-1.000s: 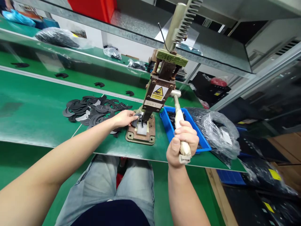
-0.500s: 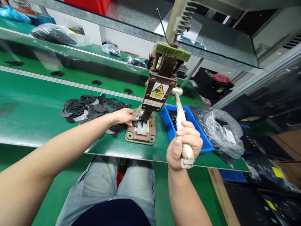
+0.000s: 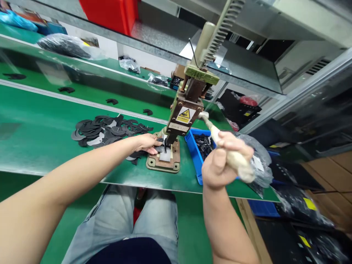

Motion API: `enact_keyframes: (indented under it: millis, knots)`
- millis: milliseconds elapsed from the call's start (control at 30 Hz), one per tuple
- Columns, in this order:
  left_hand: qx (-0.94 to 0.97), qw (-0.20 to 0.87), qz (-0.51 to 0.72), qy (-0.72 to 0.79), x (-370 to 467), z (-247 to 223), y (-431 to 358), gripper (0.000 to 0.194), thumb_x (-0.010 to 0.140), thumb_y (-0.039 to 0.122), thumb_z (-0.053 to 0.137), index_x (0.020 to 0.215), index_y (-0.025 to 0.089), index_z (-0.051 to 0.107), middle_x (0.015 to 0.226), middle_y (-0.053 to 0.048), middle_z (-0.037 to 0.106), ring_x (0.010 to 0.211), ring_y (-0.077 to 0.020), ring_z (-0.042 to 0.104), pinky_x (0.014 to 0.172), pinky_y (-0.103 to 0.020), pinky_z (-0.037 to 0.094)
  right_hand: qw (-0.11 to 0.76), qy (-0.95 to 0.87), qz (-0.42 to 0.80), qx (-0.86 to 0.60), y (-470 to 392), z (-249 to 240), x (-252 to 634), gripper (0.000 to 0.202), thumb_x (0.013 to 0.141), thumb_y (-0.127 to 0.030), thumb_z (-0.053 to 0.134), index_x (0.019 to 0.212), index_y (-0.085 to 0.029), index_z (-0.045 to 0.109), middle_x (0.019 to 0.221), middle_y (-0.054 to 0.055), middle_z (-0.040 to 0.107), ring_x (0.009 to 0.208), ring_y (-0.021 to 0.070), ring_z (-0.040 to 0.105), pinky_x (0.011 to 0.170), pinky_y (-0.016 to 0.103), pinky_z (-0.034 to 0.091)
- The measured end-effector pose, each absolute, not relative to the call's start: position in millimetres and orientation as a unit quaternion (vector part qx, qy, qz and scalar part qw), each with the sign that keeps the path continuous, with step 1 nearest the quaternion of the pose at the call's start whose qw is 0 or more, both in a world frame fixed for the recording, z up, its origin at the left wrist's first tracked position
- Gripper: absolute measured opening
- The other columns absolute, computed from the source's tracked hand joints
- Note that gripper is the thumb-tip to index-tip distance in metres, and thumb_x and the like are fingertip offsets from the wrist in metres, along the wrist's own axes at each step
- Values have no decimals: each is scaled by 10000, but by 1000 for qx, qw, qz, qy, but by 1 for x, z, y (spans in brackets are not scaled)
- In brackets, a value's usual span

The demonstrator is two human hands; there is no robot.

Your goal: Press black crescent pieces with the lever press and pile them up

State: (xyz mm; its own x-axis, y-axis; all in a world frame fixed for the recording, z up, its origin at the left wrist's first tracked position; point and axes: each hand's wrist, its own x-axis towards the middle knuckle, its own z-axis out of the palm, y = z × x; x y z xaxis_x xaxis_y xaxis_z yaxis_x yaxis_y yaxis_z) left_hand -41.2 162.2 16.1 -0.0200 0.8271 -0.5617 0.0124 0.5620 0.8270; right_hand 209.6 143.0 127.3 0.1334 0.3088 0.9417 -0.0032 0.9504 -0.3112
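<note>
A hand press with a yellow warning label stands on the green bench, its brown base plate near the front edge. My left hand pinches a dark curved piece at the left side of the base, under the ram. My right hand is wrapped round the press's lever handle, which is covered in pale tape. To the left of the press lies a pile of black and grey crescent pieces, partly behind my left forearm.
Right of the press is a blue tray of small black parts, with a clear plastic bag beside it. Several curved pieces lie on the green strip behind. A metal shelf holding a red bin hangs above.
My right hand has swung the lever handle outward to the right. The spring and the rod atop the press have shifted apart. My left hand stays at the base. The view has shifted slightly.
</note>
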Motion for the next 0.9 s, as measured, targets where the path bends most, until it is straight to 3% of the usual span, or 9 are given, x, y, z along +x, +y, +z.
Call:
enact_keyframes:
  millis: [167,233,333,467,567,667,800,900]
  knots:
    - [338,601,380,617,-32,20,146,319,845,317,882,956,182,615,650,-2,698,506,-146,707,512,-201,584,703,-695,121,-90,187,196,200,461,1048,-466,512,1445,-232,524,1179,86,621,1203,243,680,1142,542,523]
    - [352,594,409,596,-31,23,134,350,853,371,874,942,186,591,660,-2,703,523,-146,714,528,-209,593,689,-704,129,-114,191,192,207,544,1047,-529,497,1501,-231,477,1356,120,599,1315,267,635,1207,549,477]
    - [385,585,450,554,-34,30,102,425,851,472,862,911,196,544,675,-9,715,562,-162,738,533,-221,600,678,-684,121,-242,173,141,223,566,1035,-552,511,1522,-271,447,1527,122,502,1406,247,546,1258,506,426]
    - [428,579,465,515,-34,42,49,501,847,607,818,905,205,525,644,2,706,579,-181,757,513,-214,577,564,-741,197,-308,125,45,230,287,980,-352,664,1241,-230,657,1119,77,718,1059,193,707,1006,388,592]
    - [438,589,447,511,-28,46,17,530,840,655,798,913,208,523,615,2,703,544,-185,743,505,-225,570,445,-785,296,-314,91,4,219,374,956,-329,695,1314,-239,642,1168,77,760,1074,198,739,980,374,612]
    - [432,605,430,512,-22,39,0,548,821,669,803,912,213,514,608,-5,703,537,-195,737,512,-248,575,377,-807,353,-285,72,-3,209,337,980,-342,669,1304,-252,650,1222,69,760,1124,198,729,1029,388,582]
    - [442,613,402,516,-16,24,-12,547,844,699,749,972,212,536,668,-34,724,581,-211,735,561,-296,581,375,-853,276,-235,63,3,209,158,1010,-344,632,1093,-235,711,1057,54,795,1006,197,730,943,389,560]
    - [504,456,442,586,-12,25,-20,472,908,656,691,1044,215,593,849,-47,732,726,-202,721,662,-318,574,375,-879,198,-220,59,3,213,137,1015,-327,621,1056,-217,693,1015,68,793,940,199,715,864,383,534]
